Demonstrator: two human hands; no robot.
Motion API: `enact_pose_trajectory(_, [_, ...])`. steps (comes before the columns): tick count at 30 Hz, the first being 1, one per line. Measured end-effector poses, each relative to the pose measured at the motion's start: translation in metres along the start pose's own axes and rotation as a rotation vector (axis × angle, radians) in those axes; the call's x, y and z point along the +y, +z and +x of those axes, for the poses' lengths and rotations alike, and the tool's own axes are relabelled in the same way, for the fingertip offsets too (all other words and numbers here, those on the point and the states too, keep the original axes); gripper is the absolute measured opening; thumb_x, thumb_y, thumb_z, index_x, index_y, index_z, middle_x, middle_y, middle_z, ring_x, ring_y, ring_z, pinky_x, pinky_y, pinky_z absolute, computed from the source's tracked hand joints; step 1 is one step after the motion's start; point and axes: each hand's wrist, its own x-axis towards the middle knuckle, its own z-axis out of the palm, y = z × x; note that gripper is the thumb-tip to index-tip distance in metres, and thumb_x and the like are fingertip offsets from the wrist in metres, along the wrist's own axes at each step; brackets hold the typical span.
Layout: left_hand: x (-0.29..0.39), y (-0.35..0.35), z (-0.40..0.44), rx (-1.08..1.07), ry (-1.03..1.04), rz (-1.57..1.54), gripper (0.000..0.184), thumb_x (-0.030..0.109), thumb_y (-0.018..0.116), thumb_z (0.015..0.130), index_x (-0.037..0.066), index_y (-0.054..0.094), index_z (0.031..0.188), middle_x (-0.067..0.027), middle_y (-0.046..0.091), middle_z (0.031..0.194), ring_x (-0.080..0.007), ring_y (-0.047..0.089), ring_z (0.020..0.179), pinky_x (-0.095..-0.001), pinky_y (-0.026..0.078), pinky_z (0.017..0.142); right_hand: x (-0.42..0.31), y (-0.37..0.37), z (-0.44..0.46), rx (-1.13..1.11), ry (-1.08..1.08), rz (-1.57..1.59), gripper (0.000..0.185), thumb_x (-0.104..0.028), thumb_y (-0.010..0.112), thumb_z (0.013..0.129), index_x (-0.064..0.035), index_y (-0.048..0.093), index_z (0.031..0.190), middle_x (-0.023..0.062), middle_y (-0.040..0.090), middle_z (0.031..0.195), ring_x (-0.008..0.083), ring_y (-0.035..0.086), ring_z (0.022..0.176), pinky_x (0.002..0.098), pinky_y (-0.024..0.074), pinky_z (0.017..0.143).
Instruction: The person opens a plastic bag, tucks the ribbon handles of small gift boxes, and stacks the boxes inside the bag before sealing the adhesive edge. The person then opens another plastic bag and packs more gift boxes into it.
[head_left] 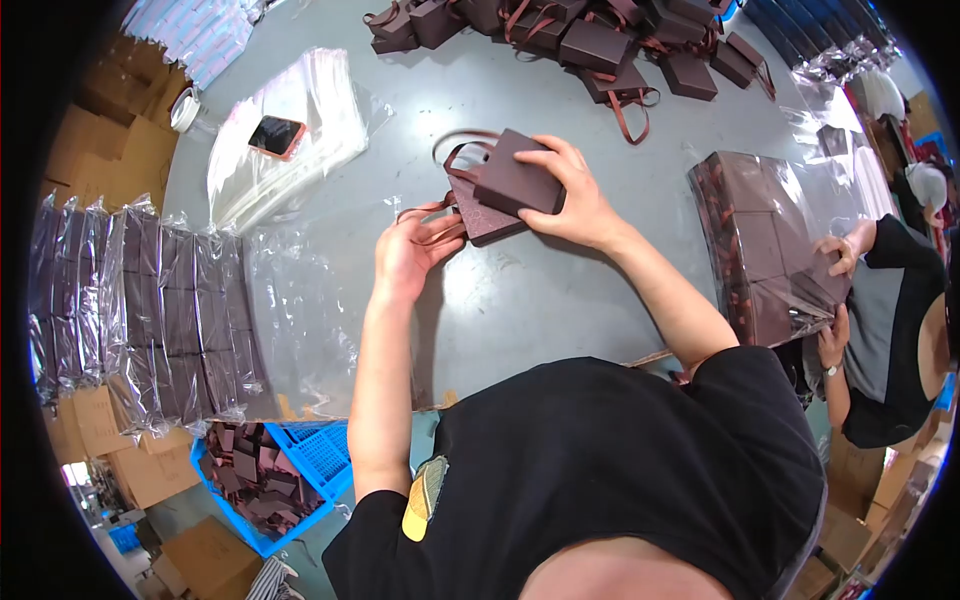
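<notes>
My right hand (578, 203) grips a small dark brown gift box (518, 178), thumb on the near side and fingers over the far side. Just under and to the left of it is a second brown gift box (484, 222), its patterned face partly covered by the first. My left hand (410, 250) has its fingers at the left edge of this lower box, with a brown ribbon loop (428, 208) by its thumb and forefinger. Another ribbon (462, 135) arches above the boxes. The fingertips of my left hand are partly hidden.
Loose ribboned boxes (595, 45) are heaped at the far edge. Clear plastic bags (315, 130) with a phone (277, 137) on them lie at left, near wrapped box stacks (165, 310). At right, a co-worker's hands (838, 255) touch a bagged box stack (745, 245). A blue crate (265, 540) stands below.
</notes>
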Motion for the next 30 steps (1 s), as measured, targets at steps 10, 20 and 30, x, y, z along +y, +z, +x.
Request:
enact_pose_trajectory(10, [0.009,-0.016,-0.013,0.101,0.187,0.073,0.040,0.005,0.052,0.095,-0.008,0.044,0.132,-0.0259,0.059,0.124,-0.0319,0.064,0.109,-0.0430,0.053,0.097,-0.037,-0.050,0.056,-0.253,-0.302,0.023,0.072,-0.013,0.078,0.060,-0.0146,0.061,0.129,0.0117,0.044,0.150,0.0348,0.034,0.142,0.0473,0.0321,0.116])
enact_pose_trajectory(20, [0.009,-0.059,-0.066,0.347,0.520,0.427,0.033,0.006,0.060,0.092,-0.003,0.056,0.124,-0.0132,0.062,0.121,-0.0235,0.058,0.117,-0.0355,0.046,0.103,0.003,-0.003,0.051,-0.418,-0.314,-0.074,0.075,-0.018,0.082,0.061,-0.0214,0.059,0.132,0.0110,0.040,0.153,0.0370,0.032,0.142,0.0488,0.0322,0.117])
enact_pose_trajectory(30, [-0.061,-0.079,-0.147,0.669,0.613,1.500,0.057,0.020,0.078,0.079,0.002,0.056,0.127,-0.0217,0.050,0.139,-0.0399,0.045,0.131,-0.0526,0.032,0.112,-0.003,-0.009,0.040,-0.445,-0.329,-0.111,0.079,-0.015,0.084,0.059,-0.0219,0.057,0.133,0.0138,0.034,0.155,0.0373,0.035,0.139,0.0484,0.0377,0.113])
